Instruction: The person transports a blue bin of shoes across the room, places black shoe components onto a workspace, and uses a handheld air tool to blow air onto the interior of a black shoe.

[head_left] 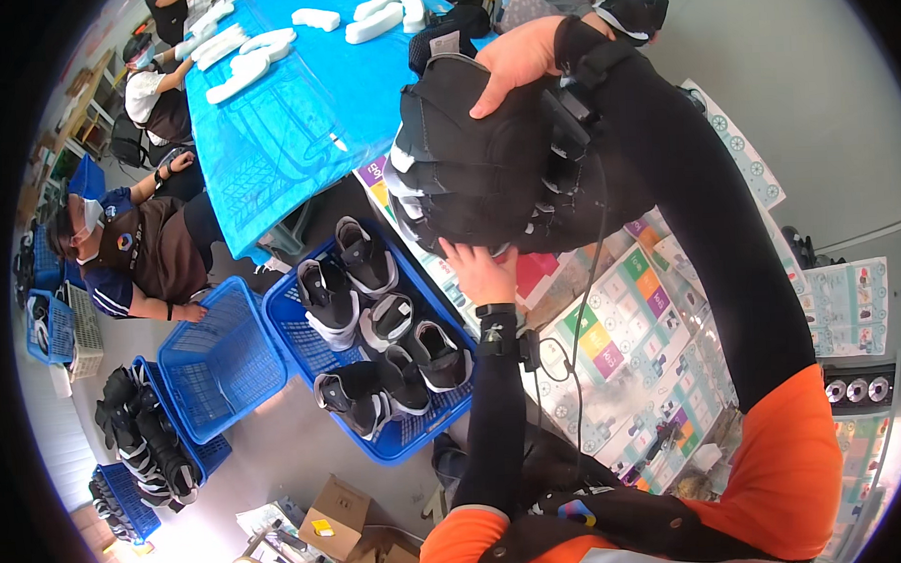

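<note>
Gripping black shoes [455, 127] | right fingers [491, 87] clamped at top | left fingers [459, 258] touching below, grip unclear

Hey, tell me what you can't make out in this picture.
Right hand's fingertips: head view, mostly hidden behind the stacked black shoe pieces.
Floor of the blue crate: head view, mostly covered by shoes.
Uppermost co-worker's head: head view, cut off by the upper edge.

Right arm [742, 251] raised and bent, a worker brings the right hand [515, 63] inward, thumb [489, 96] extended, other fingers largely hidden, while the left hand [482, 278] sits lower, fingertips upward. Black sleeves [493, 409] cover both forearms; dark straps [497, 328] circle both wrists.
</note>
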Demonstrator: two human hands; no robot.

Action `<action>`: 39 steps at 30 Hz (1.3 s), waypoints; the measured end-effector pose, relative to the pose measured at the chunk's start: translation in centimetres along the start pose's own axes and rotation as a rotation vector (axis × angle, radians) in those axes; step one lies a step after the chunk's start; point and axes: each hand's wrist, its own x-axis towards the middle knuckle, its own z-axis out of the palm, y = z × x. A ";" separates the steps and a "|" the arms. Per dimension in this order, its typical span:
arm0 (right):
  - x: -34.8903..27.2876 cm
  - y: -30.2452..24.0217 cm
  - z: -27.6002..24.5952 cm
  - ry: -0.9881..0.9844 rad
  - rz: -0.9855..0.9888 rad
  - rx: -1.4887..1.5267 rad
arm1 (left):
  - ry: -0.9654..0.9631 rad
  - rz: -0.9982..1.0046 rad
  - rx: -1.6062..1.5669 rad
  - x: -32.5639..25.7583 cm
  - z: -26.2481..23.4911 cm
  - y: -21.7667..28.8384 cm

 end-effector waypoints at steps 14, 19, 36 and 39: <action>-4.7 1.9 12.1 0.516 -0.233 -0.435 | -0.054 -0.171 -0.652 0.5 1.0 -3.6; -9.1 2.3 13.1 0.763 -0.116 -0.507 | -0.206 -0.365 -0.981 0.5 -1.7 -6.0; -4.1 2.0 18.0 1.388 -0.094 -0.708 | -0.178 0.017 -0.331 6.2 4.7 -12.3; -5.1 0.1 19.3 1.446 -0.210 -0.713 | -0.286 -0.015 -0.479 5.1 1.1 -14.2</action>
